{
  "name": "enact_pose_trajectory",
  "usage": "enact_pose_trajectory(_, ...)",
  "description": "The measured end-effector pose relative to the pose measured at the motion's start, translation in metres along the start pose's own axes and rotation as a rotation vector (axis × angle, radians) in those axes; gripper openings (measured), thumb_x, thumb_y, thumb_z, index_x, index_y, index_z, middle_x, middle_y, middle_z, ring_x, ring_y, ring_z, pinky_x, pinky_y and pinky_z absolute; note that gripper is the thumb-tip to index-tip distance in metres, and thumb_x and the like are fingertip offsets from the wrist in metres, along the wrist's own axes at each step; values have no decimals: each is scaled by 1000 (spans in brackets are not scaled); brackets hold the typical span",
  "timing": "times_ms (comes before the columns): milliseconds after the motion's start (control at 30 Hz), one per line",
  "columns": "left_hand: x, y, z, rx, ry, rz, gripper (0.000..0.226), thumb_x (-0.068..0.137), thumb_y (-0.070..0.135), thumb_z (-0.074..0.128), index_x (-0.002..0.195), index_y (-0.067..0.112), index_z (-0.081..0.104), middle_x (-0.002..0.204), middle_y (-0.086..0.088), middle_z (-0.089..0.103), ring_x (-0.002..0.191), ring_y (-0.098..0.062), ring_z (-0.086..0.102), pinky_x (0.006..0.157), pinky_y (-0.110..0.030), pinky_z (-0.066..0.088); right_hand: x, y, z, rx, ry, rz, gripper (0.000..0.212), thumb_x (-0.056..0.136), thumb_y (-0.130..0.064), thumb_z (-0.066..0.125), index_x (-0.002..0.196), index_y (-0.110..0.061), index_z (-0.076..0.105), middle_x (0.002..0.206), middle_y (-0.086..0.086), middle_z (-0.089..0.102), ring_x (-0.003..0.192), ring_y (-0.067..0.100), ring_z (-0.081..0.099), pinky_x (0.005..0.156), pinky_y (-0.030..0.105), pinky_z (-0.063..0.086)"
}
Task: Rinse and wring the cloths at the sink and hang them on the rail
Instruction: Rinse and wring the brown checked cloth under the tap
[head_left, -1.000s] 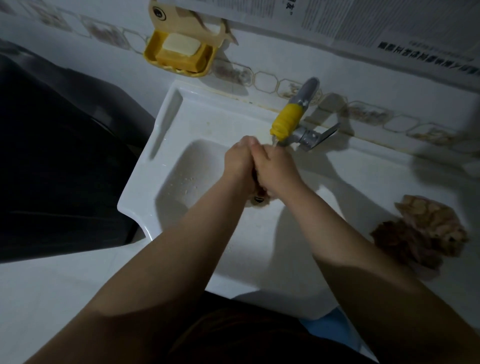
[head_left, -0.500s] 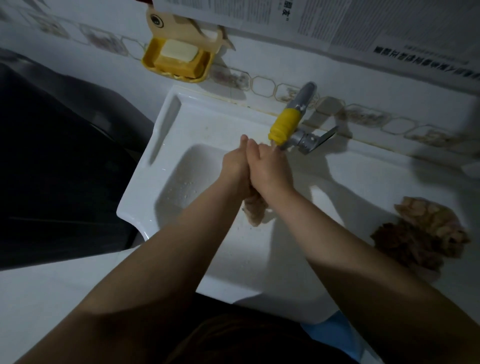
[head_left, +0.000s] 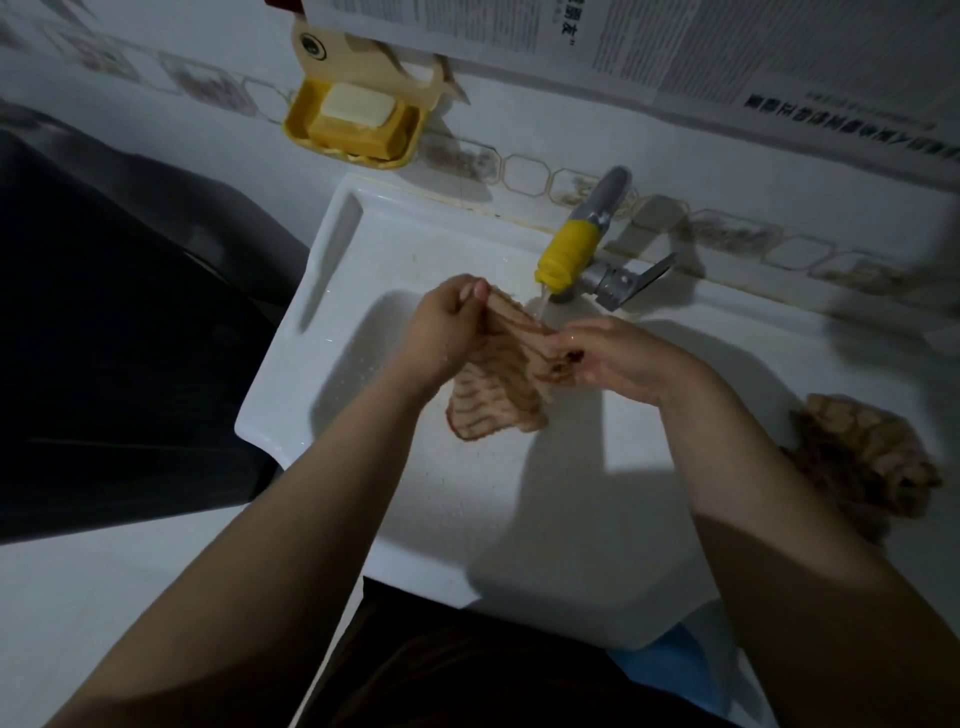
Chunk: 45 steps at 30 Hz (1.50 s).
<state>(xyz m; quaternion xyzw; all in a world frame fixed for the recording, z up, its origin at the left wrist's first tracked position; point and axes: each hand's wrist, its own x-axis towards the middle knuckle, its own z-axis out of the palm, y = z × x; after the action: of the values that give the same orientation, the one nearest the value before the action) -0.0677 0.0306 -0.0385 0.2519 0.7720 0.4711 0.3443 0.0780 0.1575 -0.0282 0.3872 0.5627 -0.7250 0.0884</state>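
Both hands are pinching the striped cloth (head_left: 498, 384) by its top edge, left hand (head_left: 441, 332) and right hand (head_left: 618, 364) spreading it over the sink (head_left: 363, 249) basin, right under the running yellow-tipped tap (head_left: 569, 254). Another crumpled cloth (head_left: 862, 457) sits on the sink's right edge.

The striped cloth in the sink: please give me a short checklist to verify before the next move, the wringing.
1. Both hands hold the striped cloth: ok, left hand and right hand each pinch an edge.
2. Water runs from the tap: ok.
3. Cloth is over the sink basin: ok.
4. Cloth is fully rinsed: cannot tell.
5. Second cloth waits on the counter, apart: ok.
6. Rail within reach: cannot tell, not in view.
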Motion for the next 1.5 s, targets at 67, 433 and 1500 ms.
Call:
enact_pose_trajectory(67, -2, 3, 4, -88, 73, -42, 24, 102, 21, 41, 88, 16, 61, 77, 3, 61, 77, -16, 57, 78, -33, 47, 2, 3, -1, 52, 77, -35, 20, 89, -9, 59, 74, -16, 70, 84, 0, 72, 90, 16, 65, 92, 36, 45)
enact_pose_trajectory(433, -16, 26, 56, -193, 78, -449, 32, 100, 26, 41, 95, 2, 62, 81, -9, 62, 82, -30, 60, 61, -32, 47, 24, -18, 61, -330, 695, -184, 39, 99, -32, 43, 66, -13, 51, 84, 21, 64, 89, 37, 62, 69, 32, 39)
enact_pose_trajectory(1500, -31, 5, 23, -573, 127, -262, 22, 94, 24, 48, 81, 13, 60, 76, -10, 60, 74, -23, 57, 67, -34, 48, 0, 7, 36, -302, 624, -274, 36, 93, -40, 56, 62, -22, 49, 60, -9, 51, 64, 11, 51, 59, 25, 36)
